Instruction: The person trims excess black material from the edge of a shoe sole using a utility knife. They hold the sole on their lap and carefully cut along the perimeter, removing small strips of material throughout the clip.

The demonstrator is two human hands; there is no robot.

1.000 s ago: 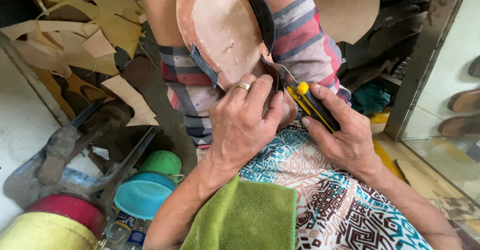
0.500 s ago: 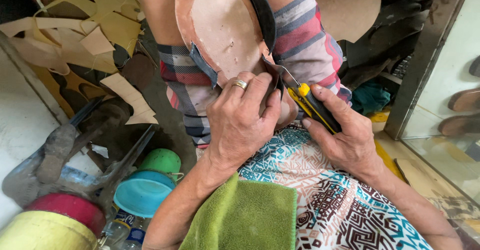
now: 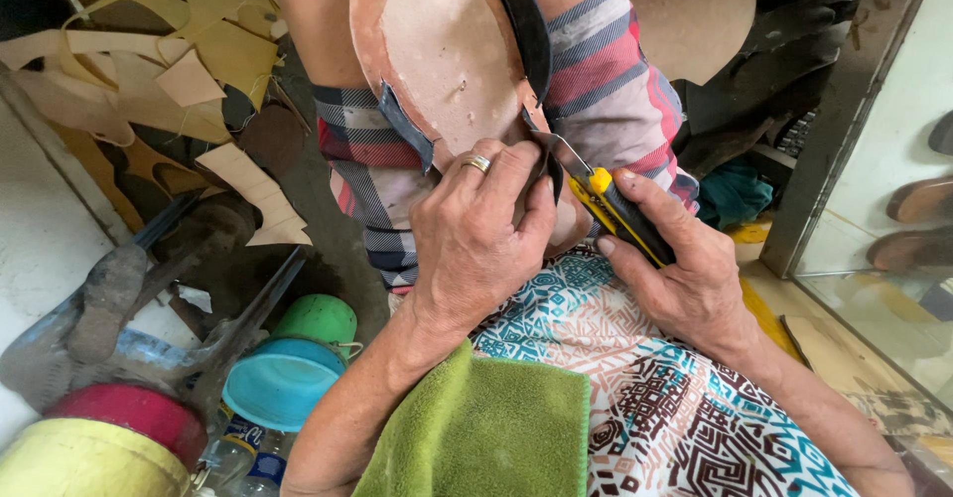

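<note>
A tan leather shoe sole (image 3: 437,55) with a black strap (image 3: 526,30) along its right edge rests sole-up against my knees. My left hand (image 3: 476,239), wearing a ring, grips the sole's near end and pinches the dark material there. In my right hand (image 3: 685,279) is a yellow and black utility knife (image 3: 620,214), its blade touching the sole's edge beside my left fingers. Both forearms lie over a patterned cloth (image 3: 655,388) on my lap.
A green towel (image 3: 486,427) lies on my lap. Leather offcuts (image 3: 169,70) are piled at upper left. A metal shoe stand (image 3: 129,308), a green cup (image 3: 318,318), a blue bowl (image 3: 283,383) and red and yellow lids (image 3: 109,437) sit at lower left. Shoes (image 3: 918,224) are at the right.
The knife has edged slightly up along the sole's rim, and my left fingers shifted a little over it. Otherwise nothing has moved.
</note>
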